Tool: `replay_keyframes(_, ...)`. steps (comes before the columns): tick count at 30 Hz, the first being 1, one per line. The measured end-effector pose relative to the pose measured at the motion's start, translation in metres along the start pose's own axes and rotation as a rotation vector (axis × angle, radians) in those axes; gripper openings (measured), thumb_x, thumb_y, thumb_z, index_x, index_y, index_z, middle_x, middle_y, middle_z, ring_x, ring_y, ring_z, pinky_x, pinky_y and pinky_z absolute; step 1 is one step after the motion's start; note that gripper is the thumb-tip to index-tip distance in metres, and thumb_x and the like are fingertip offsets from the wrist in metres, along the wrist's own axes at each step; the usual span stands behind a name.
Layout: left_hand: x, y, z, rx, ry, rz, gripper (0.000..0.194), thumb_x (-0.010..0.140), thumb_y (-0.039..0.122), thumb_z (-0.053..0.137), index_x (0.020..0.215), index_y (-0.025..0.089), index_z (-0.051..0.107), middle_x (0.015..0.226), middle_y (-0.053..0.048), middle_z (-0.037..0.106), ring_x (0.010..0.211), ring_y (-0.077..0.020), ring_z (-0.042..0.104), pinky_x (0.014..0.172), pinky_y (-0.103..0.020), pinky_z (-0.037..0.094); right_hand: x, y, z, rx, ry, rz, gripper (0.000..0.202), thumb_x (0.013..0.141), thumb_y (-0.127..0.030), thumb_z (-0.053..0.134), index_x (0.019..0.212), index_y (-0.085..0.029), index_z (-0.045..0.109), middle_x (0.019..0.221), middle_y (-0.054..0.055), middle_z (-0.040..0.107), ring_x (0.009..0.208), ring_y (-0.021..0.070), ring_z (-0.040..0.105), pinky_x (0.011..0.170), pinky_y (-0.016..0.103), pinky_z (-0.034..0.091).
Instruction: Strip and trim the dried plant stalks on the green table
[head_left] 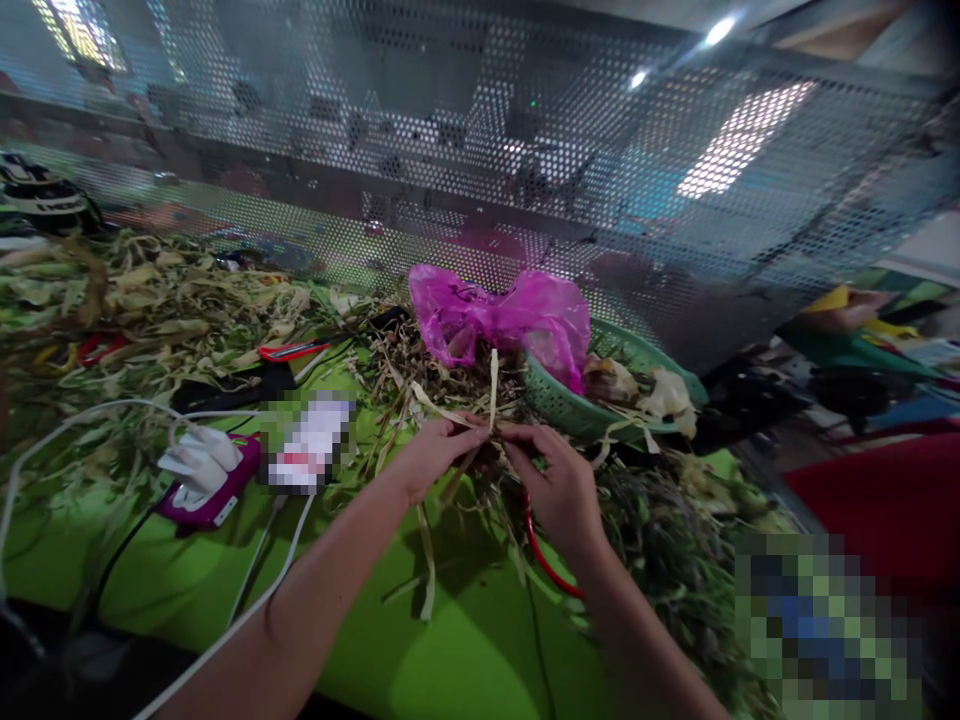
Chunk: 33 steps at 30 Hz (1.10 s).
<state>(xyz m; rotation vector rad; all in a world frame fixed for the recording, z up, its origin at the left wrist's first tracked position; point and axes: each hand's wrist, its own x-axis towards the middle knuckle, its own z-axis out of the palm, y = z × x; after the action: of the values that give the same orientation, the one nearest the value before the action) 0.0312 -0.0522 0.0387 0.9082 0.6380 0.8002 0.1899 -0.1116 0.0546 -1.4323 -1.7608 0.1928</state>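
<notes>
Pale dried leaf strips (494,385) meet between my two hands in the middle of the head view. My left hand (446,445) pinches them between thumb and fingers. From the other side my right hand (553,475) pinches at the same spot, its fingertips almost touching the left ones. One strip stands up from the pinch and another slants off to the left. Just what lies between the fingertips is small and partly hidden. Behind the hands are a bright pink plastic bag (499,315) and a green plastic basket (577,410) with dried husks in it.
A purple power strip (210,490) with white plugs and a charging phone (311,445) lie at left, their cables crossing the green tabletop (435,660). A red cutter (292,351) rests near piled dried leaves (157,290). A perforated metal screen (450,130) stands behind; greenery (675,560) is at right.
</notes>
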Motion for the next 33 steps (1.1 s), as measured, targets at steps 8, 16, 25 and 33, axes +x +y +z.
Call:
replay_keyframes(8,0.006,-0.002,-0.003,-0.088,0.124,0.06,0.025,0.06,0.028,0.078,0.076,0.014,0.065,0.069,-0.001,0.066,0.059,-0.011,0.057,0.062,-0.024,0.044,-0.004,-0.014,0.003,-0.122,-0.071,-0.257,0.023,0.086,-0.015,0.057,0.102,-0.027,0.068,0.098,0.005,0.062,0.097,0.0217,0.057,0.084,0.036,0.045)
replay_keyframes(16,0.005,-0.007,-0.002,-0.11,0.112,0.045,0.028,0.058,0.029,0.078,0.075,0.013,0.063,0.064,0.001,0.063,0.06,-0.011,0.056,0.061,-0.023,0.041,-0.016,-0.02,0.025,-0.464,-0.155,-0.397,0.034,0.078,-0.01,0.061,0.105,-0.029,0.067,0.108,0.006,0.063,0.101,0.0255,0.051,0.09,0.042,0.035)
replay_keyframes(25,0.012,-0.011,-0.006,0.116,0.118,0.166,0.032,0.058,0.032,0.08,0.078,0.013,0.063,0.067,-0.001,0.064,0.062,-0.0126,0.056,0.061,-0.024,0.042,-0.01,-0.015,0.009,-0.09,0.033,-0.302,0.018,0.086,-0.017,0.061,0.099,-0.026,0.069,0.089,0.002,0.072,0.084,0.0199,0.061,0.077,0.035,0.044)
replay_keyframes(33,0.005,-0.009,-0.001,0.148,-0.103,0.147,0.035,0.066,0.038,0.077,0.085,0.012,0.064,0.071,-0.001,0.063,0.065,-0.0123,0.056,0.069,-0.027,0.044,0.001,0.002,0.003,0.316,0.121,0.223,0.013,0.082,-0.032,0.064,0.081,-0.019,0.065,0.079,0.003,0.067,0.076,0.0191,0.06,0.072,0.031,0.046)
